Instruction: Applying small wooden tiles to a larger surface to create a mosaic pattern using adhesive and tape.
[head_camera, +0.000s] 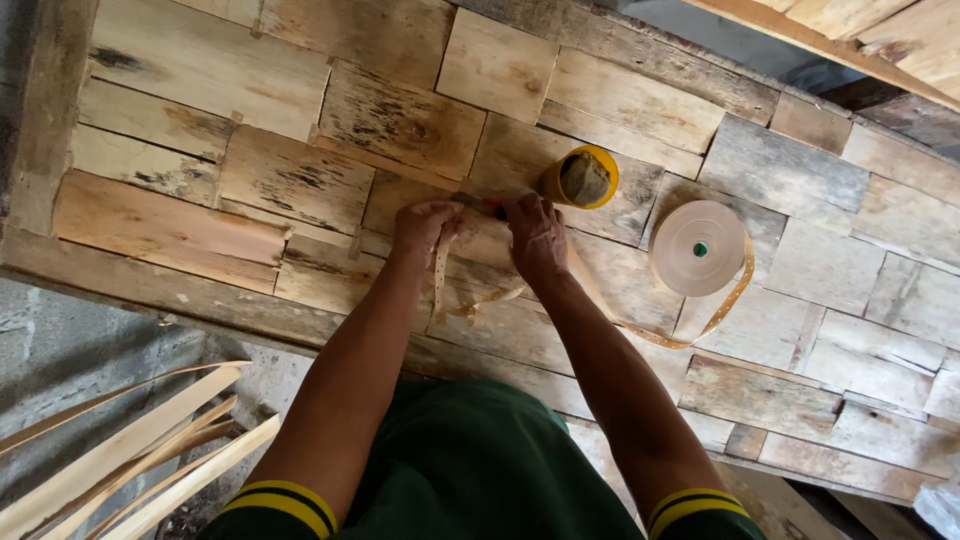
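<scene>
Both hands met over the patchwork veneer sheet (300, 180) on the table: left hand (424, 226) pinched a perforated paper tape (440, 285), right hand (535, 235) gripped perhaps a small cutter, near a yellow cup (582, 178) and the tape roll (697, 248)

1 head camera looks steeply down, close above the patchwork veneer sheet (300, 180) and forearms.

Soft, even daylight fills the view, brightest on the pale wood at the upper right corner. Shadows are faint and glare is absent. The roll of tape (697, 247) is sharp, the wood grain crisp. Straight edges bow slightly toward the corners. The lower left is dimmer.
</scene>
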